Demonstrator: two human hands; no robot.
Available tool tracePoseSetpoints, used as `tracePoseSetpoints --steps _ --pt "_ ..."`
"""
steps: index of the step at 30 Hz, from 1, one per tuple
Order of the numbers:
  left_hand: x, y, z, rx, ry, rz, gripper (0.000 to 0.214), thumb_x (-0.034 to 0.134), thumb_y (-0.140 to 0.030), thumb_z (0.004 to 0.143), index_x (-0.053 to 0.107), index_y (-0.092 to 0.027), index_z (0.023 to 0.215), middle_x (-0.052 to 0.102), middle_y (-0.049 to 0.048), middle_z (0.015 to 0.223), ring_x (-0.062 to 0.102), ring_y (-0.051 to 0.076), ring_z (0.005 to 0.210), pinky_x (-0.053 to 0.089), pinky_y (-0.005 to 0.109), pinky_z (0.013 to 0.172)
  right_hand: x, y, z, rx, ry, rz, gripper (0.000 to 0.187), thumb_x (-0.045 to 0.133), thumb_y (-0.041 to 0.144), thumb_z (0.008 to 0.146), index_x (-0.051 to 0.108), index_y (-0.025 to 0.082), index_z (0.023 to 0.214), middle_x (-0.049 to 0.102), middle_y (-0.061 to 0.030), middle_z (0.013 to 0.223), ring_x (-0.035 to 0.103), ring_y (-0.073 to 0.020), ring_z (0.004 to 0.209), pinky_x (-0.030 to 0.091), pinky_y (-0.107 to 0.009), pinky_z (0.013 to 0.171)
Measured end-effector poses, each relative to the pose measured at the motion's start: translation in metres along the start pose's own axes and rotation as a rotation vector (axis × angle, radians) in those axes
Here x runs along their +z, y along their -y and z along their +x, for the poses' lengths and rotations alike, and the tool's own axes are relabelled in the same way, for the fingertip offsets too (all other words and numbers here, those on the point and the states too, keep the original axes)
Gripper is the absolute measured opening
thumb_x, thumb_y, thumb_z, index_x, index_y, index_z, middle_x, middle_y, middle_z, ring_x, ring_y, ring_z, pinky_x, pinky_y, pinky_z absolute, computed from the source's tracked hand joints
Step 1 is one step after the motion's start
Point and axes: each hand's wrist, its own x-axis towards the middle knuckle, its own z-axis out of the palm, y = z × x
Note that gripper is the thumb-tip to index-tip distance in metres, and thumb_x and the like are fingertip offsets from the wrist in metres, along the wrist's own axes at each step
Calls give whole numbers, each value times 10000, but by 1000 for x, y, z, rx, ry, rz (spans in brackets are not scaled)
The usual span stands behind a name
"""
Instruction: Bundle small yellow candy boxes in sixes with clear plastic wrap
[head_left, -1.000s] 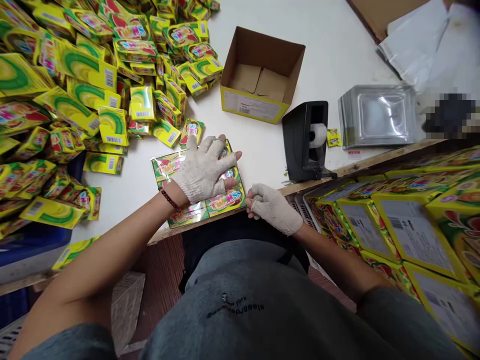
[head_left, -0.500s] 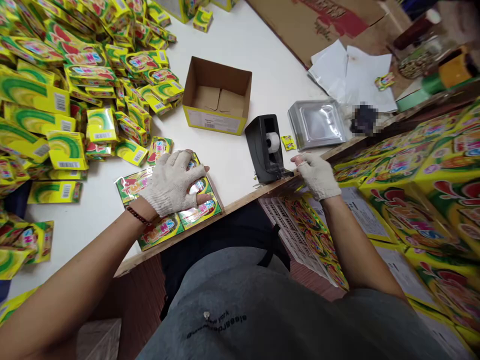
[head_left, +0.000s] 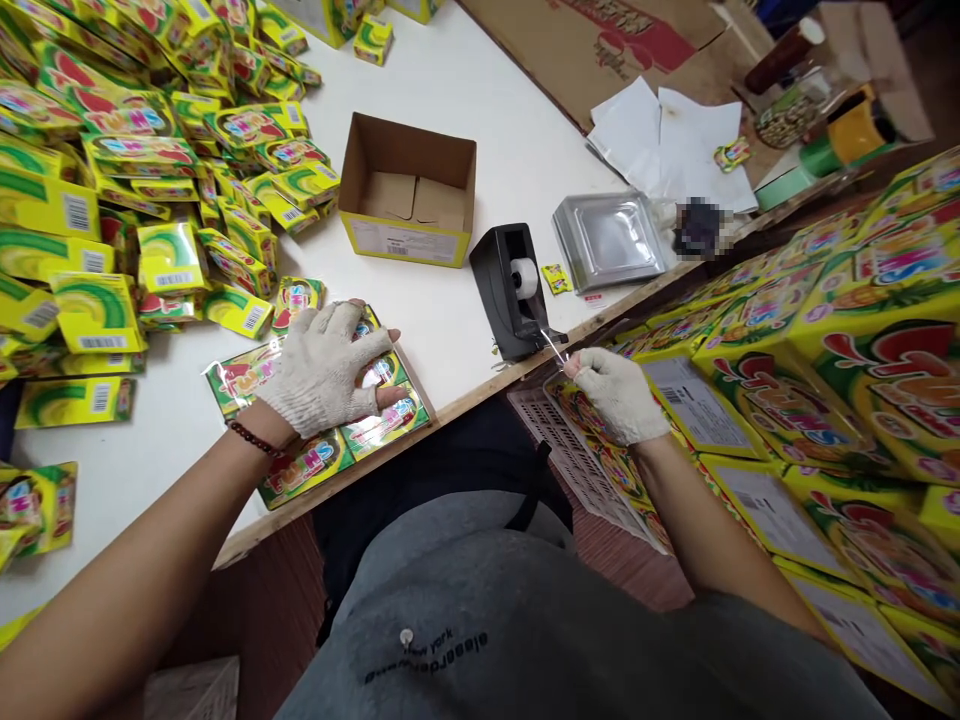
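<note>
The gloved left hand [head_left: 324, 362] lies with fingers spread on the printed pack [head_left: 309, 468] at the tabletop's [head_left: 448, 330] front edge. The gloved right hand [head_left: 616, 392] grips a tape strip [head_left: 553, 346] in closed fingers; the strip runs to the black dispenser [head_left: 495, 295], which stands between the open carton [head_left: 409, 238] and that hand.

White tabletop [head_left: 521, 155] with a pale wooden front edge [head_left: 480, 390], above a reddish-brown lined floor [head_left: 289, 568].
</note>
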Motion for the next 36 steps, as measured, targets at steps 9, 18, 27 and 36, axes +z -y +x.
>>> tracePoseSetpoints --steps 9,18,27,36 --pt "4 -1 -3 -1 16 48 837 471 -866 850 661 -250 1384 530 204 1401 494 432 1257 356 586 1062 5 -7 13 25 443 -121 283 506 478 723 524 212 628 533 -17 630 446 -163 641 353 -309 645" --pt "4 -3 -7 -5 4 23 892 501 -907 806 654 -262 1403 521 199 1410 486 427 1245 337 595 1082 76 136 77 -620 1028 -10 266 555 424 813 548 202 666 523 25 674 450 -127 673 360 -258 667" --pt "3 -9 -5 -46 -44 -46 538 512 -639 958 711 -276 1301 554 174 1348 501 395 1223 362 590 1064 122 132 112 -594 1116 -111 214 688 322 771 619 195 613 564 35 605 479 -123 629 368 -254 642" --pt "6 -7 -4 -46 -42 -59 519 569 -563 929 702 -274 1339 551 174 1365 510 401 1240 364 603 1065 166 74 71 34 1110 520 575 793 631 638 531 204 921 659 -9 808 578 -128 633 491 -250 581"
